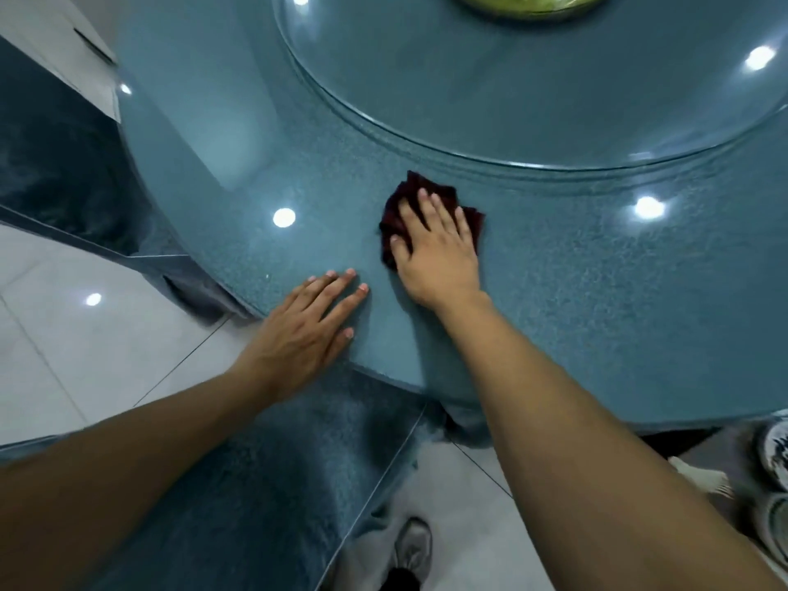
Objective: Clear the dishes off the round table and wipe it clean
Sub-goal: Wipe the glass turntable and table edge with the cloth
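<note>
The round table has a speckled blue-grey top with a glass turntable in its middle. A dark red cloth lies bunched on the tabletop just in front of the turntable's rim. My right hand presses flat on the cloth with straight, spread fingers. My left hand rests flat on the table near its front left edge, a short way left of the cloth, holding nothing.
A green dish sits on the turntable at the top edge of view. Stacked dishes and a fork lie low at the right edge. White floor tiles and dark blue panels surround the table; a shoe shows below.
</note>
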Available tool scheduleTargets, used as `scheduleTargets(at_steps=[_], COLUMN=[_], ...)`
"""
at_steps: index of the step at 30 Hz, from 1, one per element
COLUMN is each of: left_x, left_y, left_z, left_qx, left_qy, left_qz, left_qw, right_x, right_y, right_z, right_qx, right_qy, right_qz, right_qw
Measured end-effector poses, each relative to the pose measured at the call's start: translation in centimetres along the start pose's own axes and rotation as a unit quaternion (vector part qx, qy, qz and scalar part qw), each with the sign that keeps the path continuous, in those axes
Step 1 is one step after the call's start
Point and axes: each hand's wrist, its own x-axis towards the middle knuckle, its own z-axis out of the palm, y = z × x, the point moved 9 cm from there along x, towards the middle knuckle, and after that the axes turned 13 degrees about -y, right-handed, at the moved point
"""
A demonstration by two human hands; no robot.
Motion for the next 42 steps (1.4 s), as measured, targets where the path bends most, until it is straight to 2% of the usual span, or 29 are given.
scheduleTargets(at_steps=[2, 5, 7, 9, 11, 13, 18, 21, 24, 27, 30, 34, 36, 37, 39, 42], left_x=[0.0, -0.2, -0.5, -0.8, -1.1, -0.7, 2.0, 3.7, 4.6, 4.6, 4.5, 5.0, 5.0, 5.1, 5.3, 5.3], left_y=[-0.4, -1.2, -3.3, -7.0, -12.0, -17.0, -26.3, -28.0, -29.1, -28.4, -28.6, -28.3, -28.4, -28.4, -28.4, -28.8], left_z=[-0.5, -1.5, -2.2, -2.8, -3.0, -3.2, -3.0, -3.4, -4.0, -3.8, -3.6, -3.5, -3.4, -3.3, -3.2, -3.3], left_qx=[0.004, -0.016, -0.042, -0.071, -0.097, -0.099, -0.088, -0.104, -0.133, -0.112, -0.121, -0.119, -0.106, -0.104, -0.115, -0.126], left_qy=[-0.007, 0.017, 0.054, 0.092, 0.121, 0.130, 0.140, 0.153, 0.168, 0.160, 0.166, 0.157, 0.156, 0.157, 0.158, 0.171], left_qz=[0.007, 0.008, -0.010, -0.043, -0.091, -0.132, -0.150, -0.124, -0.144, -0.147, -0.155, -0.154, -0.159, -0.159, -0.153, -0.154], left_qw=[1.000, 1.000, 0.998, 0.992, 0.984, 0.978, 0.975, 0.975, 0.966, 0.970, 0.966, 0.968, 0.969, 0.969, 0.969, 0.965], right_x=[-1.1, -4.4, -6.4, -6.8, -6.1, -4.4, 4.2, 6.3, 4.6, 0.1, -7.2, -18.6, -20.4, -19.8, -16.3, -7.8], right_y=[4.3, 14.8, 19.9, 21.6, 20.6, 16.9, -2.9, -14.7, -21.9, -21.3, -14.0, 0.9, 5.1, 5.1, 1.0, -11.5], right_z=[-1.2, -3.9, -4.8, -5.1, -5.0, -4.7, 0.0, 3.9, 7.1, 7.8, 7.6, 5.3, 4.1, 3.9, 4.2, 6.5], right_qx=[0.012, 0.006, 0.035, 0.064, 0.074, 0.055, -0.021, -0.040, -0.037, -0.009, 0.009, 0.045, 0.088, 0.098, 0.083, 0.026], right_qy=[0.025, 0.087, 0.085, 0.076, 0.084, 0.097, 0.062, 0.028, 0.042, 0.052, 0.074, 0.118, 0.129, 0.142, 0.156, 0.168], right_qz=[0.046, 0.191, 0.268, 0.314, 0.340, 0.310, 0.105, 0.022, -0.023, 0.001, 0.125, 0.358, 0.437, 0.455, 0.429, 0.272], right_qw=[0.999, 0.978, 0.959, 0.944, 0.934, 0.944, 0.992, 0.999, 0.998, 0.999, 0.989, 0.925, 0.886, 0.874, 0.886, 0.947])
